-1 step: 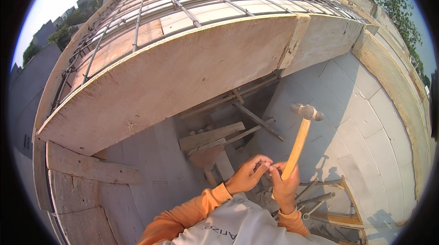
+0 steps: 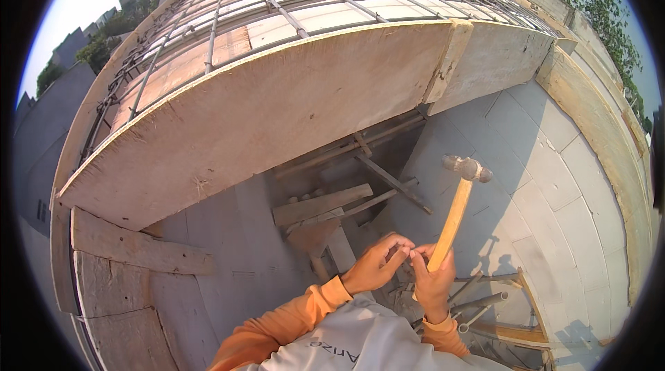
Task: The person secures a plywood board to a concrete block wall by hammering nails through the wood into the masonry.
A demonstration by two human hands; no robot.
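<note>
My right hand (image 2: 433,282) is closed round the lower part of a hammer (image 2: 454,218); its wooden handle stands upright, leaning a little right, with the metal head at the top. My left hand (image 2: 377,263) meets the right one at the fingertips, thumb and fingers pinched together. Whatever lies between those fingertips is too small to make out. Both hands are in front of my chest, apart from the plywood board (image 2: 277,108) that spans the view ahead of them.
Behind the board's top edge spreads a grid of steel bars (image 2: 284,14). A grey block wall (image 2: 547,184) rises on the right, with a plank (image 2: 589,108) along its top. Rough planks (image 2: 138,246) are at left. Below lie timbers (image 2: 322,205) and poles (image 2: 485,302).
Almost nothing differs. The view has shifted very slightly, while both hands and the hammer keep their pose.
</note>
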